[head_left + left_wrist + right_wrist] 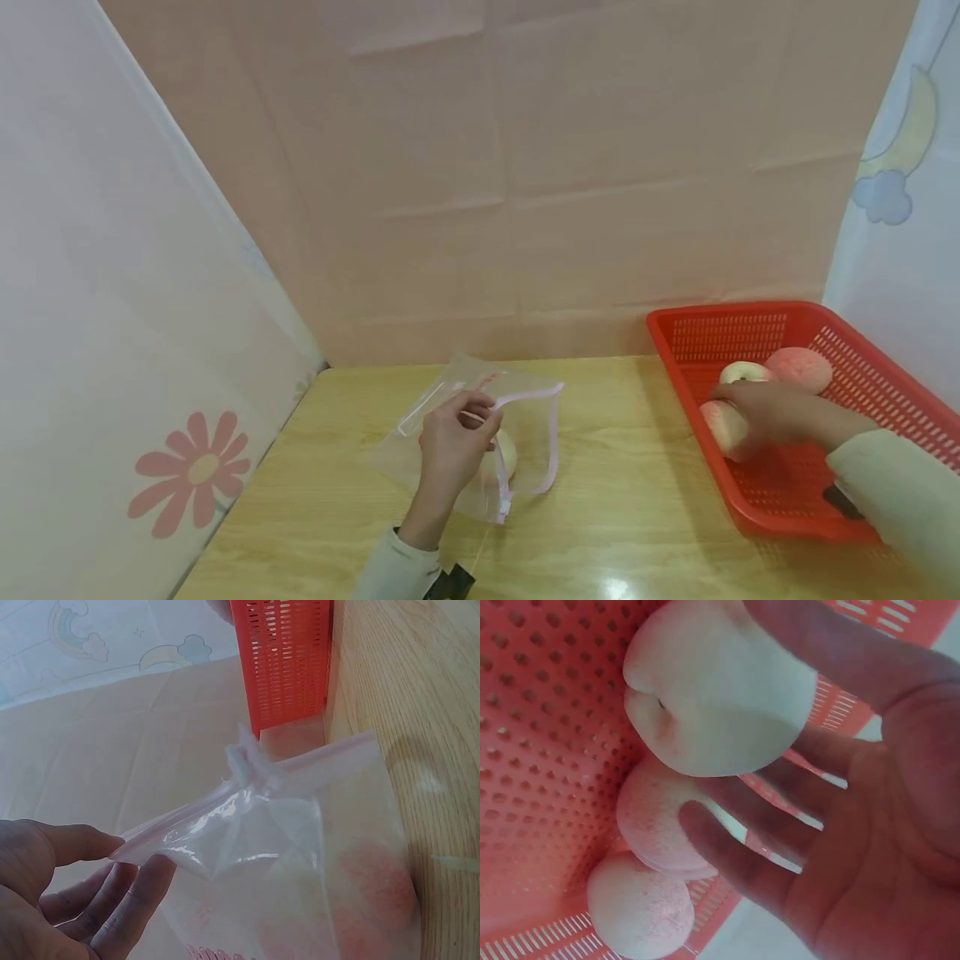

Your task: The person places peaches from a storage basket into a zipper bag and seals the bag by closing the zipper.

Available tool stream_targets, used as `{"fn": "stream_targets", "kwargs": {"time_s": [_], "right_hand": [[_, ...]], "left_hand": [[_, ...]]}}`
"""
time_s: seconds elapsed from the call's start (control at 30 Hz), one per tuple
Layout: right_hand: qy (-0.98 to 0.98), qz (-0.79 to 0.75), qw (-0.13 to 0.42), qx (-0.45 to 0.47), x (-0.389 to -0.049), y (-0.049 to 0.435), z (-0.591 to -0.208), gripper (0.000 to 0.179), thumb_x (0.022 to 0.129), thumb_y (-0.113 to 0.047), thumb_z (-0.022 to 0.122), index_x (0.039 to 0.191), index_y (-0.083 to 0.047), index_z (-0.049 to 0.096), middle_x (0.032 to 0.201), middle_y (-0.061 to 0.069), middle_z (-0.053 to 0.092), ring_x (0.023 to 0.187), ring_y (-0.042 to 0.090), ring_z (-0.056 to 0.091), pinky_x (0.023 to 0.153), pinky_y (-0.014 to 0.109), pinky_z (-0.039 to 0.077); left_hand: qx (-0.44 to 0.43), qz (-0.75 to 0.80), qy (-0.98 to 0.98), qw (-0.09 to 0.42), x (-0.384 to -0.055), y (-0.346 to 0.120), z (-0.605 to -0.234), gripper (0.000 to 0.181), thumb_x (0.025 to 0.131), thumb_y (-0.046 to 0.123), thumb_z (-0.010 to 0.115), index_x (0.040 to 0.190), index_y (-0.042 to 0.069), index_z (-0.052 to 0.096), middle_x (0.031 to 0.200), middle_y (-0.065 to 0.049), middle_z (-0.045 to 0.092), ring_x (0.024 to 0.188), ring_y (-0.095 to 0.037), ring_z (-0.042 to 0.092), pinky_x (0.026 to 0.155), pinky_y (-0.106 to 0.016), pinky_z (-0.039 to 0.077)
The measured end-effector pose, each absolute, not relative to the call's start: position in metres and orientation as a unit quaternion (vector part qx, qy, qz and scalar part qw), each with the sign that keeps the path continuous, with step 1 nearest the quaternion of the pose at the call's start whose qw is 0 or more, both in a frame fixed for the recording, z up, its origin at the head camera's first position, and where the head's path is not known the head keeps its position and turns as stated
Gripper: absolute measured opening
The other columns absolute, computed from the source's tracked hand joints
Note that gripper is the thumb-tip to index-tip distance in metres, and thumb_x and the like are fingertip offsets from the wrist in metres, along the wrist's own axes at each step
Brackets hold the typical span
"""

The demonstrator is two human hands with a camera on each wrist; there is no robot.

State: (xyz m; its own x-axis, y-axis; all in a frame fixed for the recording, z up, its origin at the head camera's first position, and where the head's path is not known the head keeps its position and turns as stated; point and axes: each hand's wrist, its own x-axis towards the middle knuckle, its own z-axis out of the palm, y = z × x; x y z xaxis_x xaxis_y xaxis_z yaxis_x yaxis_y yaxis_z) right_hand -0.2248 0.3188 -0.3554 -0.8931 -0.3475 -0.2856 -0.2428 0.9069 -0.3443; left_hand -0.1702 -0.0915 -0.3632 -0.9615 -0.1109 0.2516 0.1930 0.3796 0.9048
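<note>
My left hand (456,437) pinches the pink zip edge of a clear zip bag (262,840) between thumb and fingers. The bag's mouth gapes towards the right in the head view. Inside, a pale peach (506,457) shows; the left wrist view shows blurred pink peaches (379,881) through the plastic. Down in the red basket, my right hand (765,412) holds a pale pink-white peach (720,690), its thumb on one side and fingers partly hidden behind. Two more peaches, a whitish one (744,372) and a pinker one (798,369), lie just beyond that hand.
The red slotted basket (678,425) stands at the right of the wooden table (615,433). A plain cloth (570,167) hangs behind, and patterned cloths (150,292) close in the sides.
</note>
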Motion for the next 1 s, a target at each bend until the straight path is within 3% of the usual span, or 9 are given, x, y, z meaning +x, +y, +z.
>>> {"fn": "stream_targets", "kwargs": {"time_s": [0.2, 0.43, 0.8, 1.0], "right_hand": [[0.959, -0.152, 0.178, -0.160, -0.225, 0.320, -0.362, 0.087, 0.059, -0.040, 0.093, 0.133, -0.013, 0.056, 0.116, 0.002, 0.062, 0.103, 0.027, 0.053, 0.079, 0.050, 0.057], [0.966, -0.153, 0.082, -0.191, -0.223, 0.324, -0.368, 0.070, 0.063, -0.032, 0.090, 0.119, -0.007, 0.056, 0.097, 0.000, 0.061, 0.083, 0.016, 0.055, 0.066, 0.029, 0.049], [0.972, -0.175, 0.007, -0.157, -0.222, 0.324, -0.354, 0.086, 0.065, -0.050, 0.089, 0.130, -0.003, 0.056, 0.108, 0.010, 0.068, 0.088, 0.022, 0.060, 0.064, 0.034, 0.051], [0.970, -0.184, -0.026, -0.154, -0.224, 0.325, -0.349, 0.089, 0.066, -0.052, 0.088, 0.131, 0.000, 0.056, 0.114, 0.018, 0.068, 0.095, 0.030, 0.062, 0.072, 0.045, 0.056]], "left_hand": [[-0.033, -0.551, -0.821, 0.145, -0.172, -0.092, -0.365, 0.009, 0.085, 0.010, 0.077, 0.092, 0.008, 0.072, 0.082, -0.008, 0.072, 0.056, -0.011, 0.068, 0.051, -0.022, 0.059], [-0.034, -0.557, -0.817, 0.144, -0.173, -0.093, -0.365, 0.010, 0.084, 0.009, 0.077, 0.092, 0.005, 0.072, 0.082, -0.010, 0.071, 0.057, -0.013, 0.068, 0.051, -0.022, 0.059], [-0.028, -0.552, -0.821, 0.143, -0.172, -0.092, -0.364, 0.009, 0.085, 0.010, 0.077, 0.092, 0.007, 0.072, 0.082, -0.009, 0.072, 0.056, -0.012, 0.068, 0.051, -0.022, 0.059], [-0.034, -0.561, -0.814, 0.145, -0.173, -0.091, -0.366, 0.012, 0.084, 0.009, 0.078, 0.092, 0.004, 0.072, 0.082, -0.011, 0.071, 0.057, -0.013, 0.068, 0.051, -0.021, 0.058]]}}
